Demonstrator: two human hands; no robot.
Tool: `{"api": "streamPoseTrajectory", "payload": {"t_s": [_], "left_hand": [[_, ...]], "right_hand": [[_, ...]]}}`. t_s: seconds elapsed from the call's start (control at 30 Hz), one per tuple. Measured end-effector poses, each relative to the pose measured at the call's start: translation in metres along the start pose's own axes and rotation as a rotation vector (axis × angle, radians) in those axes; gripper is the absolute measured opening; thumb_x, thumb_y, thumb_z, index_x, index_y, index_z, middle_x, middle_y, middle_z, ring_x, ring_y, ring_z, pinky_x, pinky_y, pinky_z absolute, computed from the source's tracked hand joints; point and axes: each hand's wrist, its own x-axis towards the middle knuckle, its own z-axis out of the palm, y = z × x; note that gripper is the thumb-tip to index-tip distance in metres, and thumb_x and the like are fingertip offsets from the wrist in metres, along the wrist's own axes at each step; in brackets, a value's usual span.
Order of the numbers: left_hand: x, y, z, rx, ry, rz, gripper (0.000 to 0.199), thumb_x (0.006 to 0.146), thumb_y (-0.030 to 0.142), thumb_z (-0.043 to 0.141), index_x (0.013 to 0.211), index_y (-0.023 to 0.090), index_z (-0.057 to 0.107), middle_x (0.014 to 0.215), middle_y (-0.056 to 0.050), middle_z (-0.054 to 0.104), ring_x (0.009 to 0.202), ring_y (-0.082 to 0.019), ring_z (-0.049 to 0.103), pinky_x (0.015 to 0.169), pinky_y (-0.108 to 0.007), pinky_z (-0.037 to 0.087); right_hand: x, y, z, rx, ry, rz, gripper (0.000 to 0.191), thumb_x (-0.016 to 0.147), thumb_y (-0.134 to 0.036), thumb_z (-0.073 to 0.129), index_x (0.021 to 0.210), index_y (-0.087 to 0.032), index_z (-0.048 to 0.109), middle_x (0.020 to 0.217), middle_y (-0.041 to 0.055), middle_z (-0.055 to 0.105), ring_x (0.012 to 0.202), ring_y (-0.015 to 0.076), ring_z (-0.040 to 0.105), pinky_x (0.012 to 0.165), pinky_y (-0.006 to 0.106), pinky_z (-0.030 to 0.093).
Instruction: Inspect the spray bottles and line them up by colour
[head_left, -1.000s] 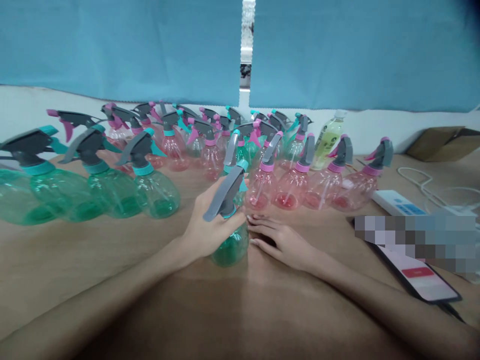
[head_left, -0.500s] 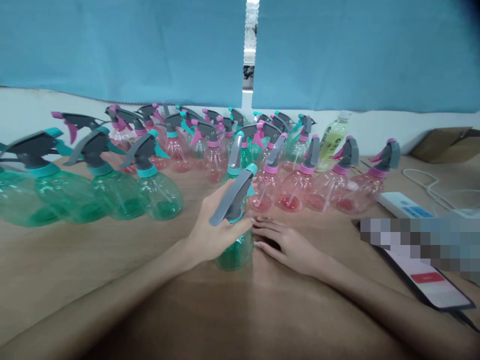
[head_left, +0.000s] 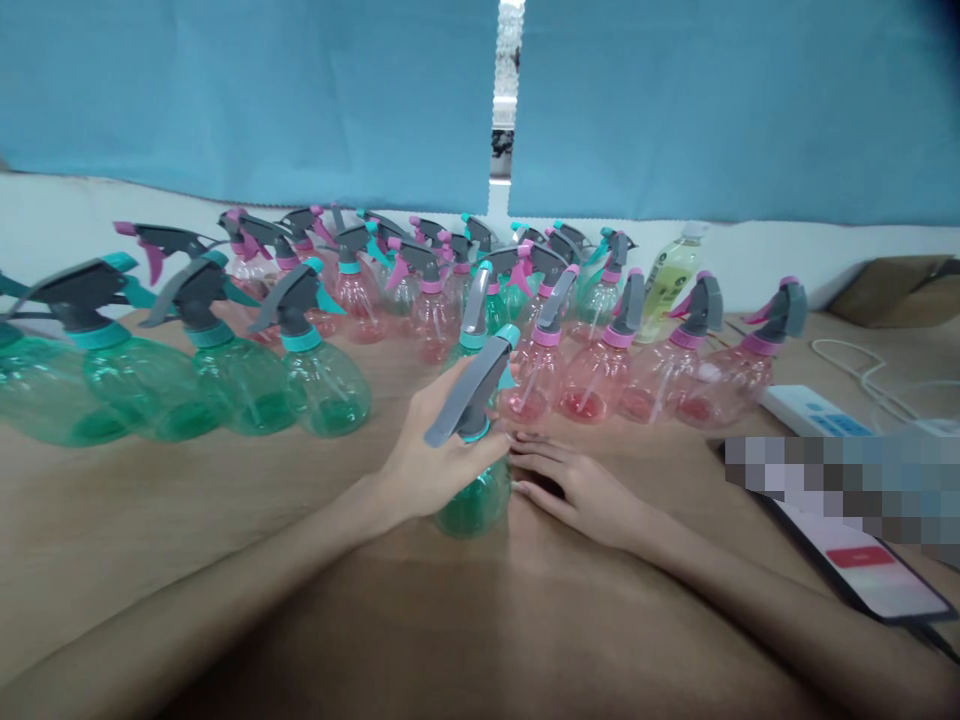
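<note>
A green spray bottle (head_left: 474, 505) with a grey and teal trigger head stands upright on the table in front of me. My left hand (head_left: 431, 450) is wrapped round its upper body, just below the collar. My right hand (head_left: 581, 485) lies on the table to the right of the bottle, fingers stretched out, their tips close to the bottle; whether they touch it I cannot tell. Just behind stands another green spray bottle (head_left: 472, 345), partly hidden by my left hand. Right of it, several pink spray bottles (head_left: 592, 380) stand in a row.
Several green spray bottles (head_left: 251, 385) stand on the left, with more pink and green ones crowded behind. A labelled drink bottle (head_left: 670, 275) is at the back. On the right are a phone (head_left: 862, 555), a white box (head_left: 814, 412), a cable (head_left: 855, 365) and a brown carton (head_left: 892, 290).
The whole view has shifted slightly, so everything sits a little further right. Both hands and the held bottle keep the same places relative to the table.
</note>
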Motion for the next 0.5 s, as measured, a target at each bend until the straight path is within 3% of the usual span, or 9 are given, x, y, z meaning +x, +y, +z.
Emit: {"api": "streamPoseTrajectory", "payload": {"t_s": [0.17, 0.37, 0.5], "left_hand": [[0.0, -0.002, 0.0008, 0.027, 0.019, 0.01, 0.032, 0.068, 0.016, 0.055, 0.1, 0.022, 0.054, 0.076, 0.001, 0.06, 0.066, -0.016, 0.058, 0.061, -0.028, 0.046], [-0.0003, -0.0024, 0.0012, 0.024, -0.015, -0.006, 0.025, 0.068, 0.014, 0.053, 0.092, 0.022, 0.053, 0.082, 0.0, 0.063, 0.078, -0.019, 0.063, 0.07, -0.03, 0.049], [-0.0007, -0.0025, 0.0003, 0.082, -0.013, 0.023, 0.022, 0.069, 0.014, 0.053, 0.09, 0.023, 0.052, 0.082, -0.001, 0.063, 0.074, -0.018, 0.063, 0.065, -0.028, 0.049]], "right_hand": [[0.0007, -0.0013, -0.0009, 0.009, -0.006, 0.008, 0.038, 0.094, -0.034, 0.047, 0.129, -0.02, 0.055, 0.132, 0.0078, 0.057, 0.128, 0.0214, 0.046, 0.109, 0.043, 0.035], [0.0011, -0.0017, -0.0012, 0.007, -0.006, 0.004, 0.038, 0.094, -0.035, 0.047, 0.129, -0.021, 0.055, 0.133, 0.0074, 0.057, 0.128, 0.0216, 0.045, 0.109, 0.044, 0.035], [0.0011, -0.002, -0.0012, 0.005, -0.006, 0.011, 0.038, 0.094, -0.034, 0.047, 0.128, -0.02, 0.055, 0.132, 0.0084, 0.057, 0.128, 0.0214, 0.046, 0.109, 0.043, 0.035]]}}
